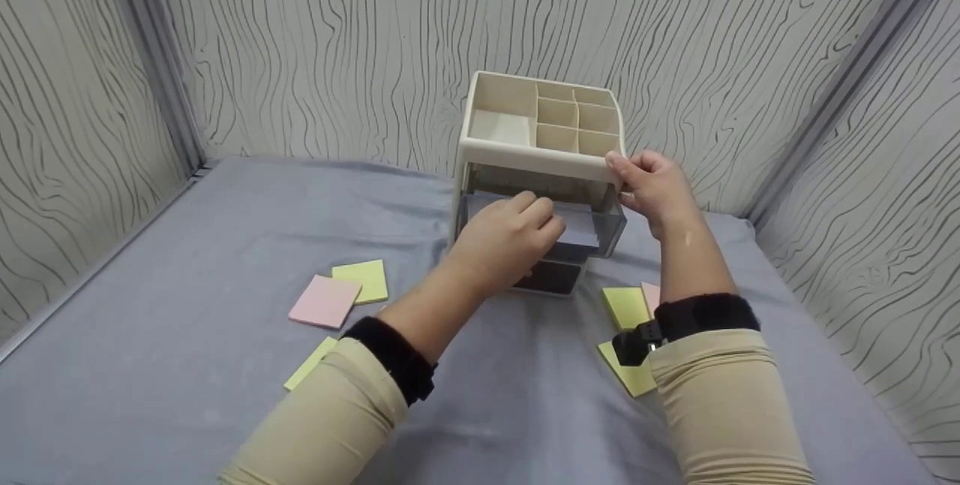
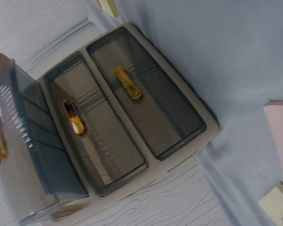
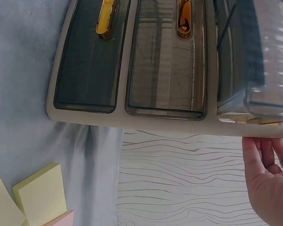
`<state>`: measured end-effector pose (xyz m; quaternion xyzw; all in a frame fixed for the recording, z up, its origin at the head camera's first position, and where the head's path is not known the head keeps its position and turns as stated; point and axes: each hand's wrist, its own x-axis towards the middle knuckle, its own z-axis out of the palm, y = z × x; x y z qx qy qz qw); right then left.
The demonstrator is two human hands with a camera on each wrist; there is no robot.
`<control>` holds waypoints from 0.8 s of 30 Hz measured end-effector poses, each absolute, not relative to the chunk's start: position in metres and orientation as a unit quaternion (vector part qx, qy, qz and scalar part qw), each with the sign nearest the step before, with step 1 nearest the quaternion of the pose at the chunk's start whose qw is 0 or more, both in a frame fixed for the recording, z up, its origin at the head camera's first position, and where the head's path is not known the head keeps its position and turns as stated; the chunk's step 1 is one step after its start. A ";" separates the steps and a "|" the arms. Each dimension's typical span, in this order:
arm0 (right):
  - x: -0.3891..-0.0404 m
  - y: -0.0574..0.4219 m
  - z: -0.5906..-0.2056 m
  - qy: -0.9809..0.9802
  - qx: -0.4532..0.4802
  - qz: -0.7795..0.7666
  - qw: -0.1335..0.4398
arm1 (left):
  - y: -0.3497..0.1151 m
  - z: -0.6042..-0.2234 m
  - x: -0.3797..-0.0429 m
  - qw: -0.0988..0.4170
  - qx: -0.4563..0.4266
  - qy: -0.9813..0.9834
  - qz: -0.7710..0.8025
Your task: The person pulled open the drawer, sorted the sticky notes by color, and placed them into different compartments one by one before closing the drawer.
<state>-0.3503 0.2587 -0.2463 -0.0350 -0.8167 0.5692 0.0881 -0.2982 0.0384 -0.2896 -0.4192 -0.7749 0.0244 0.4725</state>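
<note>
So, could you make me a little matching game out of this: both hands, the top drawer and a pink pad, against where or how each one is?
1. Left hand
2. Top drawer
3. Right hand
4. Pink pad in full view

A. At the upper right corner of the organizer
B. Overlapping a yellow pad
C. At the top drawer's front
D. Pulled out

Pairs: 1-C, 2-D, 3-A, 4-B
</note>
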 end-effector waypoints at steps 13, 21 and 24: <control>-0.353 0.258 -0.246 -0.812 -0.035 0.576 0.085 | 0.048 -0.293 -0.321 0.477 -0.355 -0.804 0.011; -0.352 0.258 -0.246 -0.817 -0.035 0.569 0.083 | 0.051 -0.294 -0.332 0.458 -0.329 -0.825 0.014; -0.352 0.259 -0.247 -0.821 -0.030 0.564 0.081 | 0.052 -0.295 -0.334 0.456 -0.329 -0.827 0.016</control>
